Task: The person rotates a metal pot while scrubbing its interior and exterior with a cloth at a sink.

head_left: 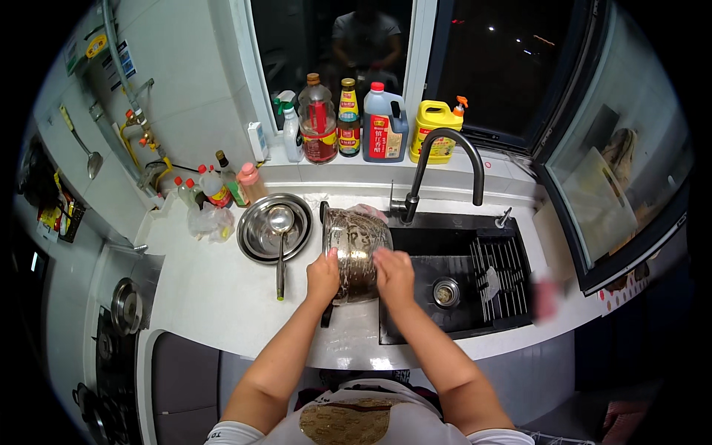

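A metal pot [359,241] is tipped on its side over the counter at the sink's left edge. White suds streak its outer wall, and black handles show at its far and near ends. My left hand [322,277] is closed on the pot's rim side. Against the opposite side of the pot, my right hand [395,276] has its fingers curled and slightly blurred; whatever may be in them is hidden. Just left of the pot, a ladle [281,219] lies across nested steel bowls [256,236], its handle pointing toward me.
The black sink [423,278] has a drain [446,292], a rack [498,278] and a curved dark faucet [475,174]. Bottles, including a yellow pump jug [437,122], line the windowsill. Smaller bottles [215,187] stand back left. An open window pane [615,178] juts in at right.
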A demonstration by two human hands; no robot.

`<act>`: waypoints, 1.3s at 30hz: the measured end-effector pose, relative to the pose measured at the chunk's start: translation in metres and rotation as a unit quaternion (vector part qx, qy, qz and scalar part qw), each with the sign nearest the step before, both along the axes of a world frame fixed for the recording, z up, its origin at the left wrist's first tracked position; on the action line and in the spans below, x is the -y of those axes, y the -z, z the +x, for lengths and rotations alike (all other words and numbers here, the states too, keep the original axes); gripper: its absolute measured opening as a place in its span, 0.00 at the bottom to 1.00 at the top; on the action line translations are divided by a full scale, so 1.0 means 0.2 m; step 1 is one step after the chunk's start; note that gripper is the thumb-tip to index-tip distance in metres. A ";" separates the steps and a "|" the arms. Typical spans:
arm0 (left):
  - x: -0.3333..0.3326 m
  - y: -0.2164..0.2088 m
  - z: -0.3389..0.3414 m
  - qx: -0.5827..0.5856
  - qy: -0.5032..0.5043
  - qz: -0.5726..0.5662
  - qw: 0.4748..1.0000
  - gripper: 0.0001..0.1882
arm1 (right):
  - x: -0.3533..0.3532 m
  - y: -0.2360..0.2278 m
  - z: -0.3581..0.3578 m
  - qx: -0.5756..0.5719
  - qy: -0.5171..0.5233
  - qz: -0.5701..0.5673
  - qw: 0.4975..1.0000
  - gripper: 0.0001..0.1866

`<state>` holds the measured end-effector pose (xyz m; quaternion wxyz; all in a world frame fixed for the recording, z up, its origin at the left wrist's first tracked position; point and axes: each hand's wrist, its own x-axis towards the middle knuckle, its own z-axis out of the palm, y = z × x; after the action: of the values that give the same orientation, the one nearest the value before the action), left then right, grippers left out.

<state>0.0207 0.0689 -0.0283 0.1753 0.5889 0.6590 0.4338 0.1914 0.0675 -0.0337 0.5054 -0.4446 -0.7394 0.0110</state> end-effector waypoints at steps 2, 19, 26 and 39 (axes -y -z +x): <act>0.00 0.01 -0.02 -0.003 0.005 0.016 1.000 0.28 | 0.13 0.07 -0.03 0.009 -0.029 0.009 1.000 0.15; 0.00 0.04 -0.08 -0.040 0.042 0.010 0.998 0.27 | 0.05 -0.03 -0.11 0.033 -0.045 0.015 0.998 0.11; -0.02 0.02 -0.07 -0.035 0.033 -0.014 0.999 0.28 | 0.06 -0.05 -0.15 0.052 -0.056 0.034 0.997 0.11; -0.08 0.01 -0.06 -0.093 0.045 0.010 0.995 0.29 | -0.09 -0.09 -0.15 0.053 -0.031 0.007 0.998 0.13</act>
<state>0.0091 0.0844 -0.0294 0.1264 0.6575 0.6409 0.3754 0.1604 0.0850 -0.0147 0.4679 -0.4178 -0.7788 -0.0016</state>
